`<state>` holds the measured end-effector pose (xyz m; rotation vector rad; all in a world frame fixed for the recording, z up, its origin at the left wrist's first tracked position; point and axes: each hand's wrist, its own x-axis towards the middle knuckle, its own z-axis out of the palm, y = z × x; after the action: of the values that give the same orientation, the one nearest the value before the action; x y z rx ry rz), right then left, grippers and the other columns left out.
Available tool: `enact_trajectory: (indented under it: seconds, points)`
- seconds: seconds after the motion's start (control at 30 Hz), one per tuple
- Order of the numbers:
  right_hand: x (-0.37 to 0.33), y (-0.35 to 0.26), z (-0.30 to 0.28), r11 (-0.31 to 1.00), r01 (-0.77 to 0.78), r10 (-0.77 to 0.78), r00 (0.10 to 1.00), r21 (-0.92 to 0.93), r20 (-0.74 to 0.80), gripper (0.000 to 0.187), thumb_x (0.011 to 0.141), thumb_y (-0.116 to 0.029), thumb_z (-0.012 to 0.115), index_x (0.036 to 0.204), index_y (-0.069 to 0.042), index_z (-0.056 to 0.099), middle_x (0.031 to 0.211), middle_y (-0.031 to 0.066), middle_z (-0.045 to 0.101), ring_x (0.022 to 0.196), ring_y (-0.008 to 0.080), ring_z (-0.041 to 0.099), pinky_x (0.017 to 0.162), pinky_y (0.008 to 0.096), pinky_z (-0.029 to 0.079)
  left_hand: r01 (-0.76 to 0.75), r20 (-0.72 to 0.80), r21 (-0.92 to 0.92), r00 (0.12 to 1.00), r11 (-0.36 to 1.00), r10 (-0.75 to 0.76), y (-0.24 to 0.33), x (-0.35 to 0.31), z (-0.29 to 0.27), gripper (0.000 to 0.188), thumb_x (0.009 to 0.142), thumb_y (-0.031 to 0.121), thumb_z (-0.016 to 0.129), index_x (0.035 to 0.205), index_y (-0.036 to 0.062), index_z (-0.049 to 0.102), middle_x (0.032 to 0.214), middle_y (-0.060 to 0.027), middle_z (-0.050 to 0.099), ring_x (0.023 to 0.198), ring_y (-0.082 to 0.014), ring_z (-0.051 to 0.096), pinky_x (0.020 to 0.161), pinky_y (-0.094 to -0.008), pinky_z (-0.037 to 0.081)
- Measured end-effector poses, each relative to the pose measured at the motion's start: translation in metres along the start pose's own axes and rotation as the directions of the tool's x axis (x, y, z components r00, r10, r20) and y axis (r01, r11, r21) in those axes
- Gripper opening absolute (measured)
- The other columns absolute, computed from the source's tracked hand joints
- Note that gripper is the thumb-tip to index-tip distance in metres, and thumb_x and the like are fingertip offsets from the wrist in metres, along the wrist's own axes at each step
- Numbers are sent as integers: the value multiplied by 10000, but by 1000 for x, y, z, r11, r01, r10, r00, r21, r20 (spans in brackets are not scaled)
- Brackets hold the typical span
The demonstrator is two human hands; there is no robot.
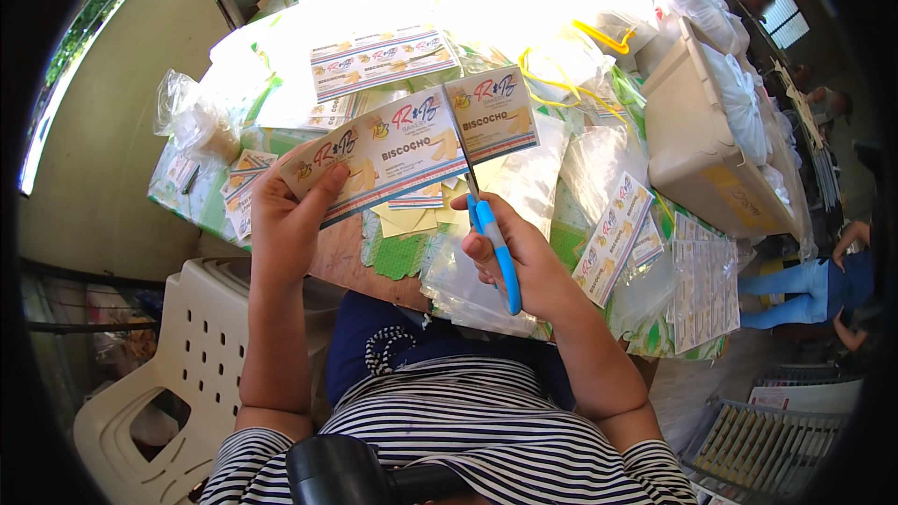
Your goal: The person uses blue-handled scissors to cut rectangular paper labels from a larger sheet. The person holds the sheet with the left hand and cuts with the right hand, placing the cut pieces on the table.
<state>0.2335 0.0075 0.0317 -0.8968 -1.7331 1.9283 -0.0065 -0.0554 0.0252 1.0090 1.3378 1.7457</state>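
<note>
My left hand (297,209) pinches the left end of a long strip of printed labels (379,164), held up above the table. In my right hand (519,262) is a pair of scissors (493,238) with blue handles. Their blades stand across the strip between two labels, and the right-hand label (496,112) sits at a slight angle to the rest. Below the strip lie cut yellow paper pieces (404,221) and small label pieces. A sheet of uncut labels (383,63) rests farther back on the table.
A beige plastic bin (697,122) with white plastic bags stands at the right. More label strips (613,238) and clear plastic sleeves (472,271) lie at the table's right side. A wrapped bundle (201,126) sits far left. Beside me is a beige plastic chair (192,355). Another person stands far right.
</note>
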Motion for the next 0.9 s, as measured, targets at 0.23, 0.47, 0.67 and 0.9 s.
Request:
enact_trajectory:
  seconds: [0.23, 0.47, 0.67, 0.9]
  points:
    - [2, 0, 1, 997, -73, 73, 997, 10, -24, 559, 872, -441, 649, 1242, -60, 474, 681, -57, 400, 547, 33, 370, 513, 188, 339, 53, -28, -34, 998, 998, -54, -8, 0, -2, 247, 870, 60, 668, 1085, -56, 631, 940, -86, 688, 821, -86, 622, 719, -226, 506]
    - [4, 0, 4, 990, -110, 115, 991, 84, -62, 404, 871, -312, 691, 1161, -71, 546, 618, -39, 496, 487, 33, 392, 459, 208, 331, 62, -18, -2, 998, 998, -62, -11, 2, -5, 248, 868, 60, 670, 1085, -53, 633, 942, -88, 690, 827, -89, 625, 723, -226, 508]
    - [9, 6, 1, 989, -127, 125, 992, 76, 22, 516, 897, -419, 627, 1218, -36, 498, 697, -36, 448, 538, 42, 437, 517, 201, 403, 72, -39, 5, 997, 997, -72, -14, 2, -9, 241, 870, 60, 670, 1081, -50, 633, 940, -86, 691, 823, -86, 627, 721, -223, 508]
    - [13, 10, 1, 967, -151, 128, 985, 204, 119, 532, 911, -425, 600, 1255, -38, 477, 701, -34, 422, 561, 48, 411, 538, 206, 395, 102, -14, 7, 995, 995, -102, -10, 4, -23, 239, 865, 48, 670, 1081, -45, 634, 941, -78, 691, 816, -83, 630, 717, -218, 508]
